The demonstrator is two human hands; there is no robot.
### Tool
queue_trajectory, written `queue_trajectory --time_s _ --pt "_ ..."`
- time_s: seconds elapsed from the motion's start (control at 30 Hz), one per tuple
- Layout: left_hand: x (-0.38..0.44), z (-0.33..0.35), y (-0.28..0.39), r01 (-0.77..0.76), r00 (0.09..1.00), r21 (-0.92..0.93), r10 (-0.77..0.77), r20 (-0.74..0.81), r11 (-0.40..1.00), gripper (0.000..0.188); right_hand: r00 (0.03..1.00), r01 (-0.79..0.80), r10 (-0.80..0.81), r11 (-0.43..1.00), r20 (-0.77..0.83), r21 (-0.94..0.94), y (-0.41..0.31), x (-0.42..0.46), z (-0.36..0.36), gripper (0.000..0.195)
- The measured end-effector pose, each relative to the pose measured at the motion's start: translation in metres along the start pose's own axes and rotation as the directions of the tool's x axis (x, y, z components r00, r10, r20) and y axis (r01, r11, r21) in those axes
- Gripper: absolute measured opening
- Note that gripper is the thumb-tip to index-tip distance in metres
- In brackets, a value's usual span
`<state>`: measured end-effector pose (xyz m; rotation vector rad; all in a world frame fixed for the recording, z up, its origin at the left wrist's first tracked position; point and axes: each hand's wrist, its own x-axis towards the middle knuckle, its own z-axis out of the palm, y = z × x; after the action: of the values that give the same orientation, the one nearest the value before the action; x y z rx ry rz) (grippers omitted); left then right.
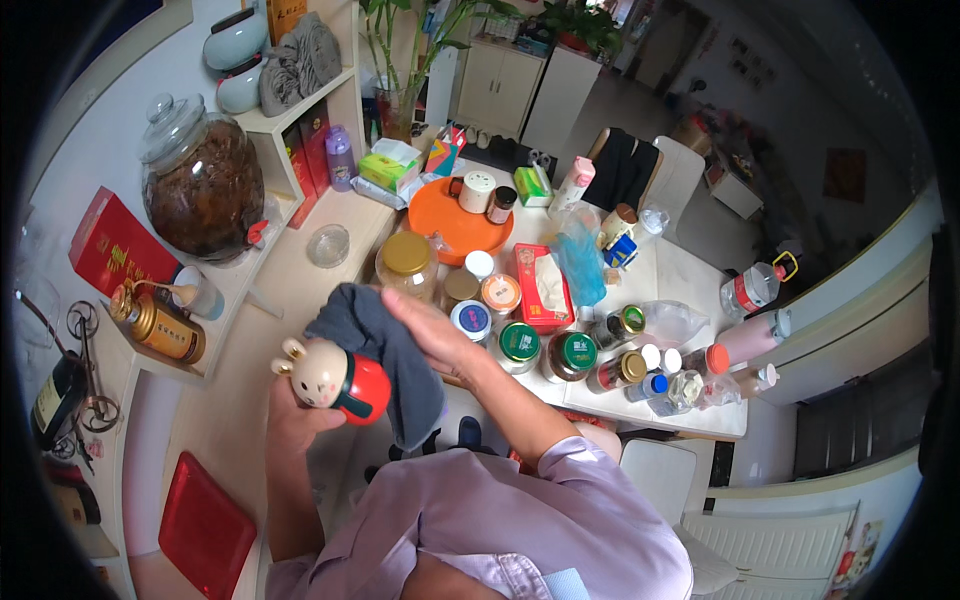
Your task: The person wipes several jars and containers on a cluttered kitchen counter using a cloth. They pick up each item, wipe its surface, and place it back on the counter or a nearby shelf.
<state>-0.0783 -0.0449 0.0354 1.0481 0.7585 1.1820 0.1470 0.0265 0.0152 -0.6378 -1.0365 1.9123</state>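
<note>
A rabbit figurine (319, 375) with a cream head, gold ears and a red body is gripped around its lower side by my left hand (296, 424). Its face is turned up towards me, and the body tilts to the right. My right hand (424, 326) holds a dark grey cloth (401, 375), which drapes behind and beside the figurine's red body. Part of the cloth hangs down towards my shirt. The fingertips of my right hand are mostly hidden by the cloth.
On the left is a counter with a red lidded box (206, 525), a glass ashtray (328, 246) and a large glass jar (202, 184) on a shelf. The table ahead bears an orange tray (457, 225), a red tissue box (540, 285) and several lidded jars (519, 345).
</note>
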Motion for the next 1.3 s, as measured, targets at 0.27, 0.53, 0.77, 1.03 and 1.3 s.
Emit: queue_trajectory --time_s 0.27,0.53,0.77,1.03,1.3 --pt "0.018 -0.006 -0.006 0.019 0.997 -0.12 -0.011 0.071 0.993 0.054 0.956 -0.214 0.267 0.919 -0.121 0.33 0.058 -0.007 -0.034 0.042" --pt "0.022 -0.015 -0.004 -0.016 1.0 -0.182 0.013 -0.02 0.983 0.053 0.971 -0.238 0.184 0.702 0.152 0.671 0.061 -0.005 -0.047 0.047" --pt "0.015 0.011 0.024 0.022 0.96 0.067 -0.002 -0.28 0.997 0.062 0.983 -0.126 0.179 0.796 -0.031 0.593 0.068 0.001 -0.048 0.047" --pt "0.028 0.015 0.0 -0.062 0.972 0.077 0.077 -0.223 0.995 0.073 0.999 -0.036 0.049 0.886 -0.015 0.462 0.069 0.008 -0.033 0.044" --pt "0.033 -0.001 -0.013 -0.246 0.955 0.322 0.285 -0.081 0.914 0.078 0.993 -0.114 0.086 0.887 0.083 0.447 0.062 0.022 -0.007 0.051"
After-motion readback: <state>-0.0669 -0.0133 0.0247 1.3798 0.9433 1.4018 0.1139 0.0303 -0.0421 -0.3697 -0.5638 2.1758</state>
